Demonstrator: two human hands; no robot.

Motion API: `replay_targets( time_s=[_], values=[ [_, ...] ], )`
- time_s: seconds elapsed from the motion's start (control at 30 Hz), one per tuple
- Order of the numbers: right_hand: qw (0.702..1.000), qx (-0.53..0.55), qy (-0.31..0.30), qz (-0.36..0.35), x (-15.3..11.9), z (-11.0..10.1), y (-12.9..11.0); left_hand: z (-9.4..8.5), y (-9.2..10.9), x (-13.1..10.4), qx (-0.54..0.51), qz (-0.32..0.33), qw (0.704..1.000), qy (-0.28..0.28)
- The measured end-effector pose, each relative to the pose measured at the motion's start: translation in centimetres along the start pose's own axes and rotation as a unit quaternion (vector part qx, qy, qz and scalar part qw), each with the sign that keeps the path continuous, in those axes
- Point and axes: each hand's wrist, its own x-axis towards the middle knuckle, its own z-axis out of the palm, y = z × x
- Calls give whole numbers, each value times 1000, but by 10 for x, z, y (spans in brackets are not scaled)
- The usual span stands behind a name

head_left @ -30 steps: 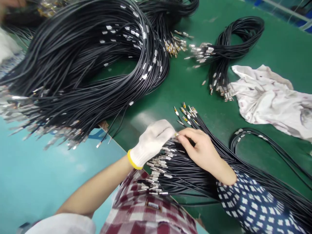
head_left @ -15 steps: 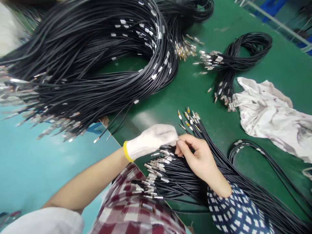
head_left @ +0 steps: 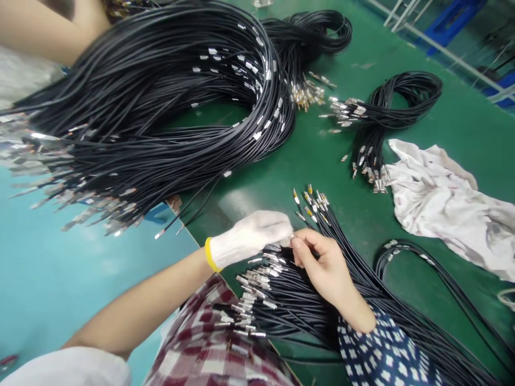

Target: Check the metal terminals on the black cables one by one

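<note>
My left hand wears a white knit glove with a yellow cuff. My right hand is bare. Both pinch the metal terminal end of one black wire where their fingertips meet, at about the middle of the view. Under them lies a bundle of black wires with silver terminals fanned toward my lap. More wire ends with gold-tipped terminals stick out just beyond my fingers on the green table.
A huge coil of black wires fills the upper left. A smaller coil lies at upper right, beside a crumpled white cloth. Another person's bare arm shows at top left. A thin wire loop lies right.
The view has shifted slightly down and left. My two hands stay together on the wire terminal, with the right fingers pinching a little tighter.
</note>
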Motion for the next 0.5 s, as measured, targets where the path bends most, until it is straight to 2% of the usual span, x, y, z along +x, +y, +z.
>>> replay_targets(
  time_s=[0.07,0.13,0.23,0.37,0.5],
  values=[
    [994,-95,7,-46,-2,-4,1,1,0,-1,52,-2,998,41],
    [978,-192,13,-81,-4,-13,5,3,0,-1,149,9,983,107],
    [954,-293,43,-42,-3,-27,18,7,-3,1,267,40,944,189],
    [917,-395,57,23,2,-34,32,8,-6,6,303,39,924,228],
    [911,-402,88,29,4,-29,35,7,-5,8,280,21,929,239]
  ],
)
